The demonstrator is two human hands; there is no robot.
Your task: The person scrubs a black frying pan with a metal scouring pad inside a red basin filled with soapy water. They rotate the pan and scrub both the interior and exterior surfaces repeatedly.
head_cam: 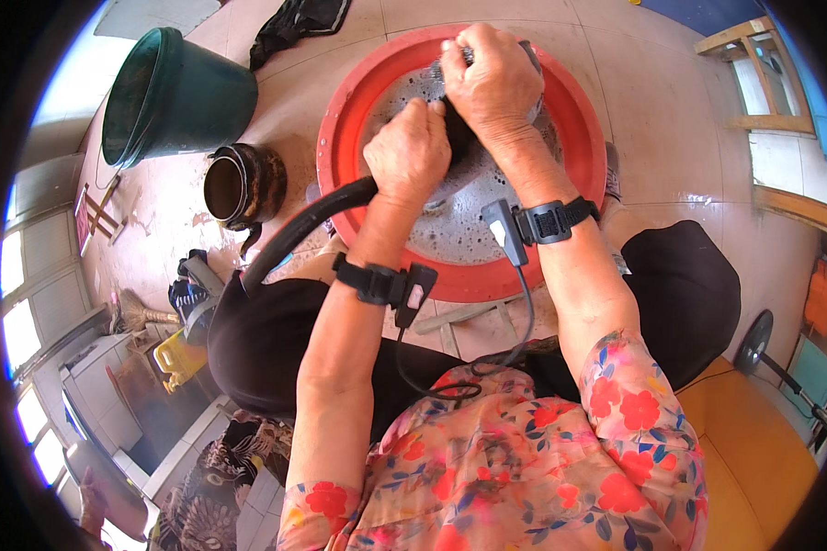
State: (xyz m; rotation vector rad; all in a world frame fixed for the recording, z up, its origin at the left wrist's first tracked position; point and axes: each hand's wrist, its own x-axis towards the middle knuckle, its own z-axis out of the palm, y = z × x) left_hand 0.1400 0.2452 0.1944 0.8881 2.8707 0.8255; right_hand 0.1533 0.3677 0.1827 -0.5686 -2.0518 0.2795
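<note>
A round red plastic basin (579, 158) of soapy, foamy water (448, 231) stands on the floor between the person's knees. My left hand (410, 148) is closed on a dark, wet cloth (460, 134) over the basin's middle; a thick black tube-like length lies against that wrist and runs down to the left knee, its nature unclear. My right hand (496, 79), a little higher and to the right, is a fist on another part of the dark cloth near the far rim. Some of the cloth is hidden by the hands. Both wrists wear black straps with small cabled sensors.
A dark green bucket (200, 103) and a sooty metal pot (269, 182) stand left of the basin. A black garment (296, 27) lies on the tiled floor beyond. A yellow jug (179, 358) and a broom (138, 313) are at the left; a wooden frame (765, 69) is at the right.
</note>
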